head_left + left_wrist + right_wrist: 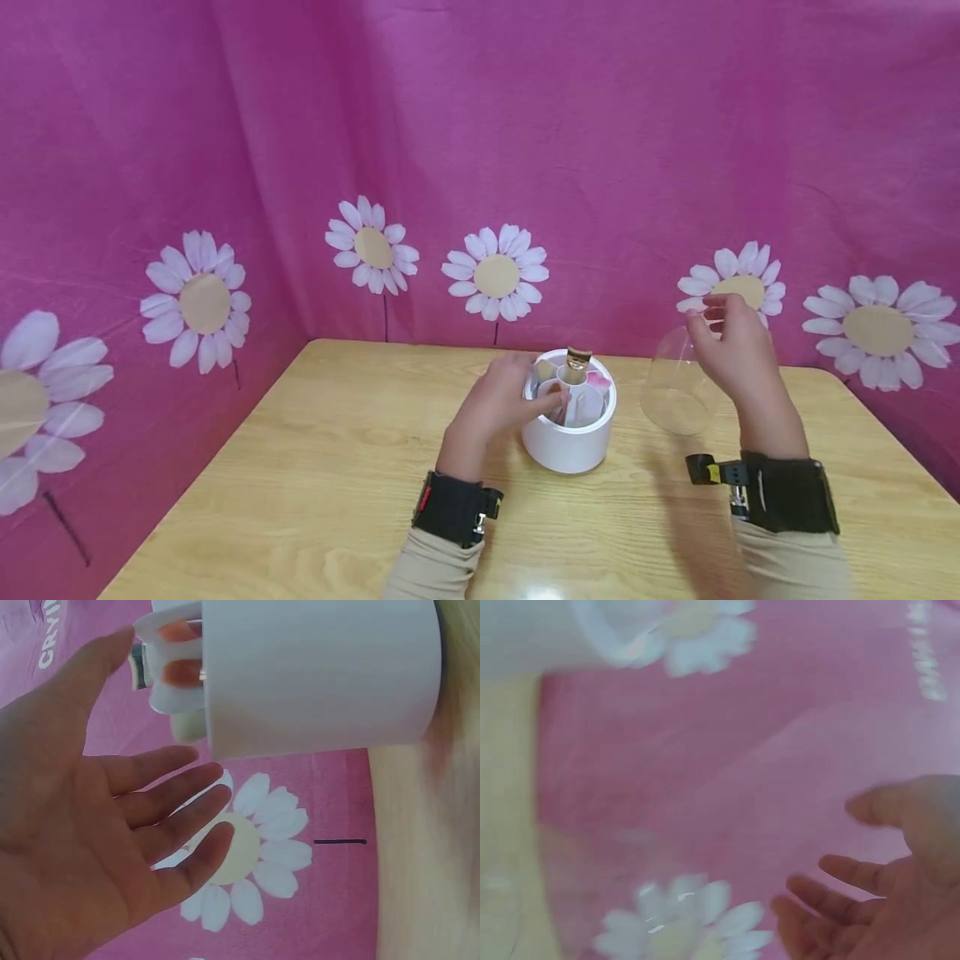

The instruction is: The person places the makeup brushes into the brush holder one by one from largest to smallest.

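Note:
A round white organizer [566,450] with divided compartments stands on the table. A gold-topped item [577,360] sticks up from its middle, beside a pink item [597,381]. My left hand [498,396] is at the organizer's left side, its thumb reaching over the top. In the left wrist view, the left fingers [172,802] are spread beside the rim, and brown-orange items [184,673] show in one compartment. To the right stands a clear dome-shaped cover [675,400]. My right hand [731,342] is near its top, fingers loosely bent and apart, with nothing gripped in the right wrist view.
The wooden table [345,467] ends at a magenta curtain [600,125] printed with white daisies, which also runs along the left side. A black camera strap [791,492] is on the right wrist, and another strap [450,510] on the left.

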`<state>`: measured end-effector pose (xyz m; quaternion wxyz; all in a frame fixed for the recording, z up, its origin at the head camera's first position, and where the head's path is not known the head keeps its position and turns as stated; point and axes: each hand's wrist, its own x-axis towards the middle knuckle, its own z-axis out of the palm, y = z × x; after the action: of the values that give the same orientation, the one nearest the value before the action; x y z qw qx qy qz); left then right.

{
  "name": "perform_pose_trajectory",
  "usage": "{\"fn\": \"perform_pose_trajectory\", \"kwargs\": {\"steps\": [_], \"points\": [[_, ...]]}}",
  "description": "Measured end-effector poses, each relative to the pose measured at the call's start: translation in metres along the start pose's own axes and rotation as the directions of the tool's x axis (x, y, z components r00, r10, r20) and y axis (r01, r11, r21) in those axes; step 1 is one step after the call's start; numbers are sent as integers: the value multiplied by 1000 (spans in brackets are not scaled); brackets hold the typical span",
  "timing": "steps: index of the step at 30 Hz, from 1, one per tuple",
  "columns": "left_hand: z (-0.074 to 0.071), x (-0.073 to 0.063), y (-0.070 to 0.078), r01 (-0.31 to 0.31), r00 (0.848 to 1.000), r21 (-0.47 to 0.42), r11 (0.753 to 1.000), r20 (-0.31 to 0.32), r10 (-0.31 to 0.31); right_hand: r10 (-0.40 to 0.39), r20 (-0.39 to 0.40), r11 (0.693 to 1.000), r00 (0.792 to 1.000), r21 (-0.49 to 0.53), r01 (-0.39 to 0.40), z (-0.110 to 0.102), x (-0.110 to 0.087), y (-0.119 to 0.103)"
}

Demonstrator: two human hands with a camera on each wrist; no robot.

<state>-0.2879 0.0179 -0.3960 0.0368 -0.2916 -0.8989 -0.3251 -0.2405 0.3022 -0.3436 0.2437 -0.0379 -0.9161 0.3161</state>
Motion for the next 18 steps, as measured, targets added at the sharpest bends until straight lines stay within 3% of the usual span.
{"fn": "perform_pose_trajectory", "kwargs": {"steps": [2,5,7,9,12,15,18], "points": [[0,-1,-2,-5,1000,-55,998,21,6,60,124,995,990,-84,-50,5,11,11],[0,-3,-5,0,999,-116,993,54,6,147,265,971,953,-221,-88,18,22,27],[0,-5,-6,18,998,-129,991,65,-10,190,317,958,929,-268,-105,27,26,37],[0,-5,-7,19,997,-137,990,70,-10,196,315,957,929,-269,-110,35,27,47],[1,-4,-7,5,998,-139,990,60,3,147,240,967,960,-237,-89,44,26,56],[2,-2,-7,-6,998,-139,990,54,13,88,63,977,994,-198,-74,40,21,51],[2,-1,-4,10,999,-133,991,54,-3,65,-144,988,987,-131,-84,21,13,32]]}}
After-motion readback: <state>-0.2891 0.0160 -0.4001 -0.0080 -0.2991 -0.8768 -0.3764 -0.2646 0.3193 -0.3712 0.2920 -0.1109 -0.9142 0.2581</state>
